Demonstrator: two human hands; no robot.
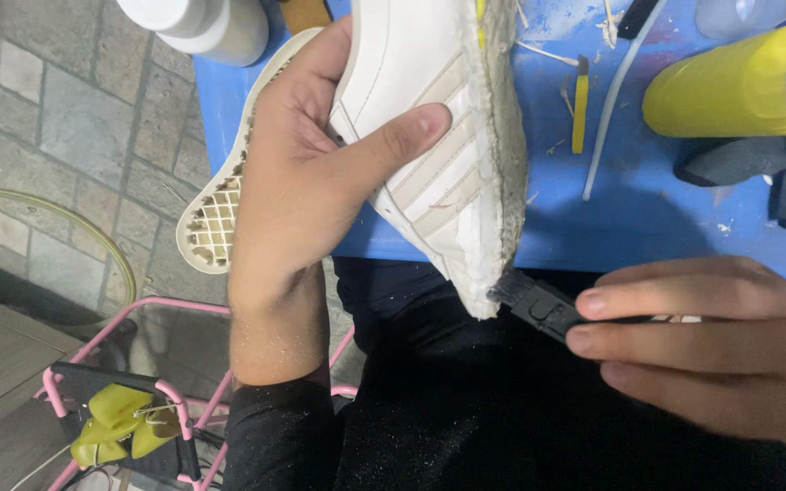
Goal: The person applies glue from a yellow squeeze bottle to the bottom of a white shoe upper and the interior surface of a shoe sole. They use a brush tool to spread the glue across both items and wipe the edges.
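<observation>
Head view: left hand (307, 186) grips a white shoe (429, 136) from the side, thumb laid across its striped panel, fingers wrapped behind. Shoe is held tilted over the front edge of the blue desk (666, 218), its rough grey underside facing right, with crusty residue along the edge. Behind the left hand, a detached cream sole (216, 214) w/ grid pattern shows, partly hidden; cannot tell whether the hand holds it too.

Right hand (711, 350) is closed in a pinch on a black scraper (539, 305), thumb on top, fingers below. Scraper tip touches the lower corner of the shoe's underside.

On desk, right of shoe: yellow bottle (739, 86) lying on its side, dark grey cloth (766, 173) just below it, thin white tube (616, 109), small yellow stick (579, 114), scattered debris. White bottle (206, 23) at desk's upper left corner.

Below desk: dark clothing on the person's lap, dusted w/ pale specks. Lower left: pink metal frame (138, 364) w/ yellow item (115, 423) on it, stone-tile floor (65, 136) behind
</observation>
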